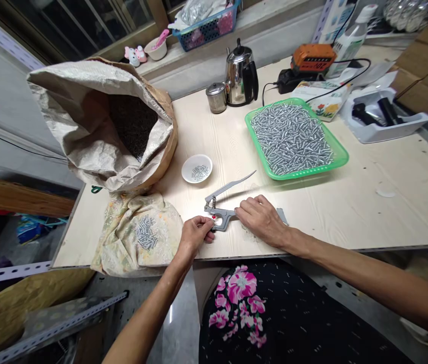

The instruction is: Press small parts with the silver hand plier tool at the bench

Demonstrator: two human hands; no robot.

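Our right hand (pixel 261 220) clamps the grey metal lever tool (pixel 227 214), hiding its grip; our left hand (pixel 194 233), finger to thumb, pinches at its head (pixel 222 227), any piece indistinct. It sits sideways on the pale wooden table (pixel 380 217), head leftward, lever (pixel 227 188) slanting away right. Beyond: one round white bowl (pixel 186 173), one green plastic tray (pixel 304 173), uncountable silvery rods (pixel 293 139).

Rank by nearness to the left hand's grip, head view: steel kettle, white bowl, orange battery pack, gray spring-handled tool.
1. Gray spring-handled tool, immediate right
2. White bowl, just beyond
3. Steel kettle, farther back
4. Orange battery pack, back right
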